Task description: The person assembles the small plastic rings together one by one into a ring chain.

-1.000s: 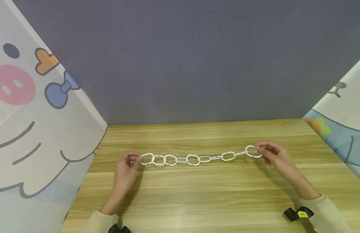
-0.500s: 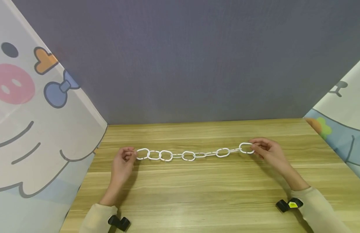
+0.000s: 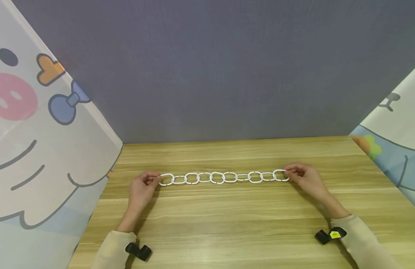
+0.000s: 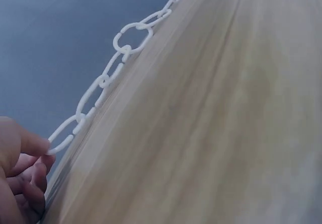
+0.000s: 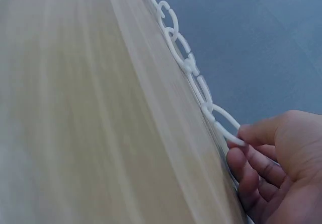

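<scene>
A white plastic chain [image 3: 217, 178] of several oval links stretches nearly straight from side to side between the two hands, low over the table. My left hand [image 3: 142, 188] pinches the end link at the chain's left; the left wrist view shows that end link [image 4: 61, 136] between thumb and fingers. At the opposite end, my right hand [image 3: 304, 179] pinches the last link, and in the right wrist view this link [image 5: 226, 126] sits between thumb and fingertips. Small gaps show in the sides of many links. Whether the middle links touch the wood cannot be told.
The wood-grain table [image 3: 214, 224] reaches back to a grey upright panel [image 3: 227, 74]. Panels with cartoon animals stand at the left [image 3: 42, 149] and right [image 3: 402, 123]. Each wrist wears a small black camera.
The chain has become straighter, with its links lying flatter. My right hand has moved left, while my left hand has shifted only slightly. Both hands keep their hold on the end links.
</scene>
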